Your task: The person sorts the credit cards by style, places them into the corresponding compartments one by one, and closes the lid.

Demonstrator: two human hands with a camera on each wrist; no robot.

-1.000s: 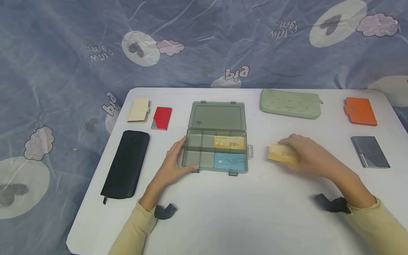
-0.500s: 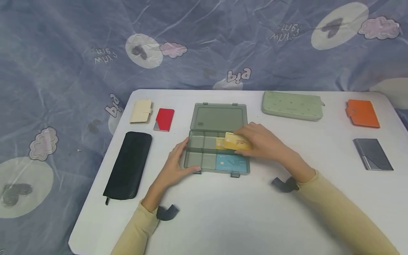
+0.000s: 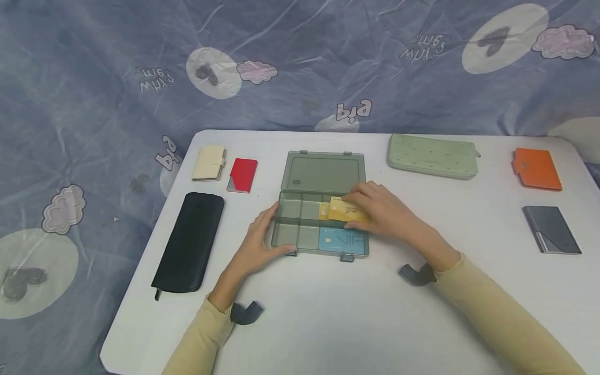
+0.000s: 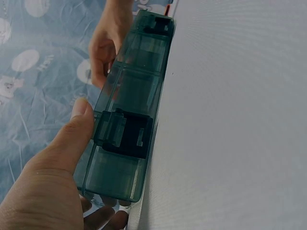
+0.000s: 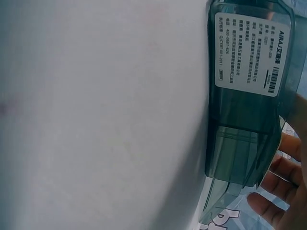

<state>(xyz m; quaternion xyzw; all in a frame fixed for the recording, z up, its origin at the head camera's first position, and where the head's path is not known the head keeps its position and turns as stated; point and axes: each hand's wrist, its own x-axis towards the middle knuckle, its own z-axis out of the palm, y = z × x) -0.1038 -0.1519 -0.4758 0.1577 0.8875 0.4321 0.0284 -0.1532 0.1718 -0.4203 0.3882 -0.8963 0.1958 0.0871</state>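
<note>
A translucent grey-green plastic compartment box lies with its lid folded back. My left hand holds the box's left front corner, thumb on the front rim and fingers along the left side; the left wrist view shows the thumb beside a latch. My right hand pinches a yellow card over the back right compartment. Under that card, part of another yellow card shows. A blue card lies in the front right compartment. The right wrist view shows a white label on the box's side.
Left of the box lie a black zip wallet, a cream card holder and a red card case. On the right are a green zip wallet, an orange card holder and a dark grey card case.
My right hand has moved left with the yellow card, from the table beside the box to over its back right compartment. My left hand stays at the box.
</note>
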